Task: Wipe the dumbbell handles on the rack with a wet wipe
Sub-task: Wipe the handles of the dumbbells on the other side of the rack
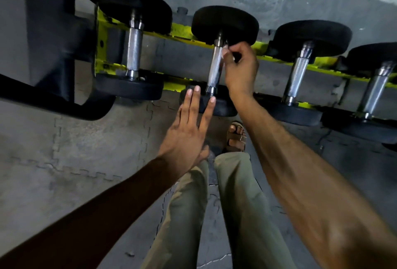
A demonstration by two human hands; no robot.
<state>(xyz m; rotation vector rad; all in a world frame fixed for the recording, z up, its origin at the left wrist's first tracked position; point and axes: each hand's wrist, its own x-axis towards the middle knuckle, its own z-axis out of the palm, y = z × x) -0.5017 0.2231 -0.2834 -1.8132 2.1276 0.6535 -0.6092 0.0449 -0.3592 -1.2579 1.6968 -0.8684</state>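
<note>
Four dumbbells (297, 75) logged on yellow rack (180, 31). Second dumbbell (224, 22), 12 o'clock: my right hand (241, 69) curls at the handle's (213, 71) far end, pinching a pale wipe (225, 51). Left hand (187, 135), 6 o'clock, fingers straight, touches near plate (223, 107).

Both forearms (300, 174) are bare with no sleeves showing, the legs wear olive-green trousers (240, 204), and one foot wears a brown strapped sandal (236, 137).

right hand (240, 69) gripping handle (214, 69), left hand (189, 131) flat
</note>
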